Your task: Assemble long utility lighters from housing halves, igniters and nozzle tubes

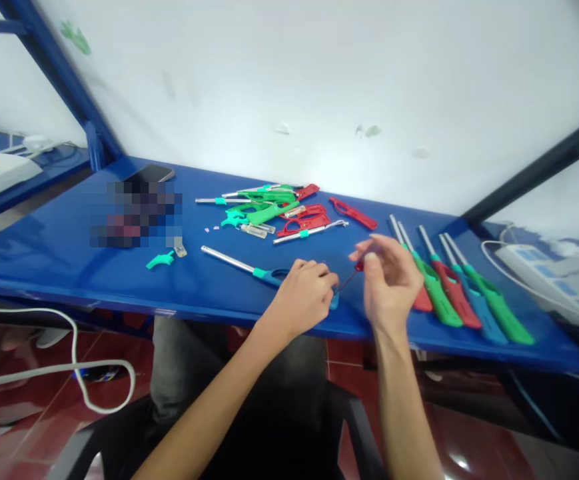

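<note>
Near the table's front edge, my left hand (303,291) is closed over the handle of a blue gas lighter (268,275), pressing it to the table. Its long metal tube points to the back left. In my right hand (393,283) is a small screwdriver (360,265) with a red handle, pinched between the fingers. The thin shaft slants down to the blue handle's end by my left fingers. Whether the tip sits in a screw is too small to tell. Behind my hands lies a pile of lighter parts, with green half-shells (273,212) and red half-shells (303,222).
Several closed lighters (452,293) lie in a row at right. A lone red shell (353,213) is near the wall. At left are a turquoise piece (160,260), a clear part (180,248) and a phone (156,173) beside a blurred patch. A power strip (552,267) stands far right.
</note>
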A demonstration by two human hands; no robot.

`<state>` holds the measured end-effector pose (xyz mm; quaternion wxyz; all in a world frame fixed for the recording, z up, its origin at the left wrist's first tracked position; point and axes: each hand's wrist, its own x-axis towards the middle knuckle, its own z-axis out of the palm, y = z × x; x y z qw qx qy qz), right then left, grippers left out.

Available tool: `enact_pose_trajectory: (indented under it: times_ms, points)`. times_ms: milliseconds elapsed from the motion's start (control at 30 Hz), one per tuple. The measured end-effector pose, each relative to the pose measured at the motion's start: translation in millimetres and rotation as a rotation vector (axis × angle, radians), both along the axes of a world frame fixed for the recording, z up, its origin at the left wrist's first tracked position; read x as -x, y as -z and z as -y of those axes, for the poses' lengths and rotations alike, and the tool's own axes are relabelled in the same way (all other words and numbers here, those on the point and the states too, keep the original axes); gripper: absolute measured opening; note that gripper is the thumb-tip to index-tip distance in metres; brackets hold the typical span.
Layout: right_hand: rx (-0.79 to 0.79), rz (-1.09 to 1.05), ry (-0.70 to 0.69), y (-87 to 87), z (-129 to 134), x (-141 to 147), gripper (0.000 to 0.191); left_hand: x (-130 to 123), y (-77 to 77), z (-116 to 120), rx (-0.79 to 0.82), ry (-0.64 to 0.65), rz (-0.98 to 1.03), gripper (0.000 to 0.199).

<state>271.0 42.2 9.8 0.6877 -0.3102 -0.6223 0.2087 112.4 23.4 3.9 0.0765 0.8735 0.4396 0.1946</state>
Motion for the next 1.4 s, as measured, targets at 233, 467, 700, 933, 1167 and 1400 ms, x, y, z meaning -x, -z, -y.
enact_pose_trajectory:
  times_ms: [233,467,700,933,1167,1400]
  points:
    - [0.038,0.084,-0.098,-8.7,15.8,-7.9,0.019,0.8,7.4,-2.5,0.015,0.022,0.01,0.033]
    - [0.105,0.279,-0.1,-33.1,41.3,-15.8,0.029,0.7,8.6,-3.4,0.023,0.022,0.031,0.032]
    - [0.1,0.324,0.079,-41.2,44.0,-19.3,0.031,0.7,8.4,-2.4,0.018,0.036,0.024,0.03]
    - [0.062,0.312,0.066,-37.2,43.3,-4.8,0.041,0.0,9.0,-1.6,0.035,0.022,0.021,0.029]
    - [0.112,0.37,0.106,-41.1,47.7,2.0,0.037,0.1,8.0,-0.9,0.029,0.014,0.0,0.03]
    - [0.045,0.358,0.186,-36.9,42.7,2.4,0.039,-1.7,4.0,0.5,0.052,0.021,-0.031,0.03]
